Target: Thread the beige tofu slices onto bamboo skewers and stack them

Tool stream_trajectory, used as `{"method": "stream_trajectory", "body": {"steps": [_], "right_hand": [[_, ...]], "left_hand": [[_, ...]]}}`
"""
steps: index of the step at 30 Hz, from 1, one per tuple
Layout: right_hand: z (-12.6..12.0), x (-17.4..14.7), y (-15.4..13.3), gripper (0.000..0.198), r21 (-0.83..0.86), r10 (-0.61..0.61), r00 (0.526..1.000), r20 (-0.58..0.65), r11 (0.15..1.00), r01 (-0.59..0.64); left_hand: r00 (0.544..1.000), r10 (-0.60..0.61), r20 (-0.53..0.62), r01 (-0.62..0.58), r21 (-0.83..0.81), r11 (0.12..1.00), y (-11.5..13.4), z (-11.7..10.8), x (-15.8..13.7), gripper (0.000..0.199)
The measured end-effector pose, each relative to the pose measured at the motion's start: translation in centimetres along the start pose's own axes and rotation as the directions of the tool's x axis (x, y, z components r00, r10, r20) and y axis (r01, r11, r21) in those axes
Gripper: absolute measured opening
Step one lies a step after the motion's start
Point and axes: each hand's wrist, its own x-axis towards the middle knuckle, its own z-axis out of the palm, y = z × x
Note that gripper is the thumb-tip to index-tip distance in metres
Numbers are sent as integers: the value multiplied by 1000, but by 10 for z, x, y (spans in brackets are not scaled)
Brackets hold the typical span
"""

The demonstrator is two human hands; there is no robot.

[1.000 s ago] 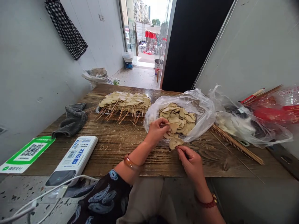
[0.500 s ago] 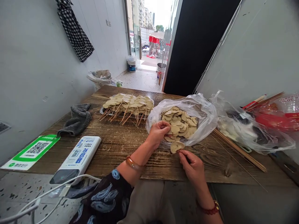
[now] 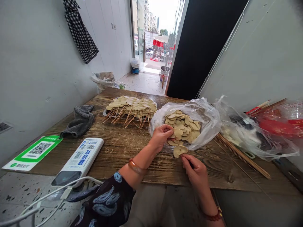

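Note:
My left hand is closed, pinching a thin beige slice between thumb and fingers at the near-left side of an open plastic bag. Many similar flat, roundish slices lie heaped inside that bag. In my right hand, also closed, thumb and fingertips grip the lower edge of another beige slice, slightly curled, just in front of the bag. Whether a skewer is in either hand I cannot tell. Left of the bag, a metal tray carries stacked slices on wooden skewers.
Loose bamboo skewers lie right of the bag, beside more plastic bags. On the left of the wooden table are a grey cloth, a green-bordered QR card and a white payment device with cables.
The view has shifted slightly, so the scene sits a little lower and to the right. Both hands keep nearly the same positions and hold their slices as before.

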Motion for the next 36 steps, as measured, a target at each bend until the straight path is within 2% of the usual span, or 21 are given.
{"method": "stream_trajectory", "body": {"steps": [6, 14, 20, 24, 27, 31, 36], "right_hand": [[1, -1, 3, 26, 17, 32, 999, 3, 999, -32], [1, -1, 3, 28, 24, 67, 998, -1, 997, -67], [1, -1, 2, 29, 49, 91, 996, 8, 995, -91], [1, -1, 4, 31, 77, 123, 992, 15, 989, -123], [1, -1, 6, 32, 89, 149, 989, 12, 985, -149], [1, -3, 8, 33, 143, 217, 976, -20, 967, -212], [1, -5, 11, 33, 247, 305, 952, -20, 924, -291]], "left_hand": [[999, -24, 48, 24, 8, 1000, -2, 2, -3, 32], [999, 24, 26, -26, 63, 998, 1, 3, -3, 23], [990, 135, 25, -137, 244, 960, -3, 4, 1, 12], [978, 196, 76, -211, 352, 912, -7, 4, 3, 7], [975, 175, 136, -214, 374, 902, -10, 5, 1, 7], [968, 87, 237, -178, 395, 901, -11, 10, -6, 13], [977, -13, 213, -36, 223, 974, -9, 12, -10, 34]]}}
